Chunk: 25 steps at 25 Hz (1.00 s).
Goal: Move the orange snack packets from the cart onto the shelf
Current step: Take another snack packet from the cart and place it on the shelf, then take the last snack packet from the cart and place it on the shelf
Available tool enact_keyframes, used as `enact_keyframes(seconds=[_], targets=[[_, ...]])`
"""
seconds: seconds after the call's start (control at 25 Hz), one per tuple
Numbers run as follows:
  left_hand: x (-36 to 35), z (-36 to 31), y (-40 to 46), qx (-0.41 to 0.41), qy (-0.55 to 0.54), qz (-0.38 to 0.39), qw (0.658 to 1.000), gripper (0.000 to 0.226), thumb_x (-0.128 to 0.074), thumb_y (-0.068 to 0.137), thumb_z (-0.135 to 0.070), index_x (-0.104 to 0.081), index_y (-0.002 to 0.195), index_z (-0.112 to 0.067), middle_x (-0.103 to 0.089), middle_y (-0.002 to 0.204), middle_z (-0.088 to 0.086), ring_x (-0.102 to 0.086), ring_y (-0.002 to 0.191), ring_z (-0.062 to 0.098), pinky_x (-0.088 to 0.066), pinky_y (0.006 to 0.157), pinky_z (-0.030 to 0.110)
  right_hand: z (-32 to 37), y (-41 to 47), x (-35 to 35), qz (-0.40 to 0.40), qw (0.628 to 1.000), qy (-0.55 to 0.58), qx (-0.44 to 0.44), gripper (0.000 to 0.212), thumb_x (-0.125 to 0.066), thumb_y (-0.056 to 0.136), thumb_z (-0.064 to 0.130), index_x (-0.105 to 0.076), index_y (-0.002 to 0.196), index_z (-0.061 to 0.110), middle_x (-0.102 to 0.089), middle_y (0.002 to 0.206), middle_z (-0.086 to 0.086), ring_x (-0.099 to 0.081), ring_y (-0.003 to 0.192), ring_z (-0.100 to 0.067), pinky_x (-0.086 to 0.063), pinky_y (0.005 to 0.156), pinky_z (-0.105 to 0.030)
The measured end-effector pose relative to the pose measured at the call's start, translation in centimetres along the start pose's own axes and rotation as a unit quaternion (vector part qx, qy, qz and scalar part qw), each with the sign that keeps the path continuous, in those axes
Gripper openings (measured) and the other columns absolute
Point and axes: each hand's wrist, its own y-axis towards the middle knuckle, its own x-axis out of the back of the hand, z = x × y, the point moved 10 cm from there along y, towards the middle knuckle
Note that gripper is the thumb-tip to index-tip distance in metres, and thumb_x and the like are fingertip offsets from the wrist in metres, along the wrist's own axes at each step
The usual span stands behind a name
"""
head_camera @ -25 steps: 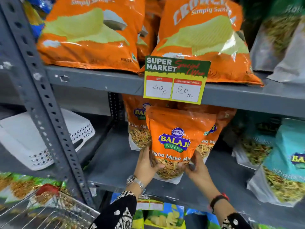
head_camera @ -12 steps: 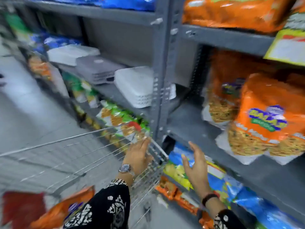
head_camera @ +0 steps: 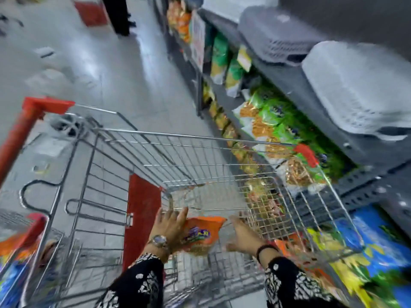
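Orange snack packet [head_camera: 201, 235] seen low inside wire cart [head_camera: 222, 138], between both hands. Long axis roughly upright, sealed top edge tilted up toward right. Left edge gripped by left hand [head_camera: 170, 224], fingers curled. Right hand [head_camera: 243, 235] spread open at top right corner; contact obscured by blur. Grey shelf [head_camera: 289, 85] alongside on right.
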Motion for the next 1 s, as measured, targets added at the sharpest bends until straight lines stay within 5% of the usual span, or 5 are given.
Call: enact_keyframes(seconds=[0.32, 0.48, 0.68, 0.84, 1.0], targets=[[-1.0, 7.0, 7.7, 0.137, -0.105, -0.117, 0.978, 0.101, -0.082, 0.044, -0.016, -0.029, 0.131, -0.015, -0.051, 0.131, 0.022, -0.040, 0.124, 0.033, -0.028, 0.108, 0.052, -0.7, 10.8, -6.1, 0.052, 0.993, 0.104, -0.026, 0.117, -0.083, 0.044, 0.049, -0.014, 0.137, 0.028, -0.033, 0.146, -0.006, -0.035, 0.133, -0.025, -0.034, 0.109, -0.047], [-7.1, 9.4, 6.6, 0.261, -0.368, -0.113, 0.885, 0.105, -0.075, 0.061, -0.033, -0.003, 0.137, -0.023, -0.008, 0.149, 0.024, -0.009, 0.138, 0.034, -0.016, 0.114, 0.044, 1.0, 14.0, -5.0, 0.026, 0.979, 0.200, -0.025, 0.103, -0.087, 0.045, 0.033, -0.026, 0.127, 0.023, -0.051, 0.128, -0.005, -0.046, 0.121, -0.022, -0.039, 0.104, -0.044], [-15.1, 6.0, 5.0, 0.305, -0.581, 0.044, 0.753, 0.116, -0.079, 0.058, -0.003, 0.003, 0.139, -0.009, -0.033, 0.130, 0.001, -0.037, 0.120, 0.022, -0.035, 0.097, 0.026, 0.7, 15.9, -4.9, 0.024, 0.971, 0.237, -0.015, 0.129, -0.064, 0.010, 0.079, -0.029, 0.121, 0.024, -0.050, 0.123, -0.001, -0.046, 0.118, -0.019, -0.038, 0.103, -0.043], [-19.0, 5.0, 5.6, 0.331, -0.690, 0.139, 0.629, 0.115, -0.090, 0.023, -0.035, -0.031, 0.121, -0.018, -0.054, 0.120, 0.006, -0.050, 0.116, 0.031, -0.045, 0.096, 0.043, 0.8, 15.8, -5.1, 0.035, 0.968, 0.247, -0.009, 0.115, -0.071, 0.021, 0.072, -0.030, 0.119, 0.028, -0.049, 0.128, -0.003, -0.046, 0.119, -0.018, -0.037, 0.103, -0.041], [-17.7, 5.5, 4.5, 0.377, -0.675, 0.124, 0.622, 0.082, -0.083, 0.040, 0.003, -0.041, 0.109, -0.009, -0.057, 0.112, 0.015, -0.053, 0.111, 0.035, -0.046, 0.094, 0.047, 0.3, 14.4, -4.6, 0.013, 0.966, 0.259, -0.015, 0.087, -0.082, 0.058, 0.018, -0.029, 0.127, 0.023, -0.048, 0.133, -0.007, -0.043, 0.126, -0.024, -0.035, 0.106, -0.051]])
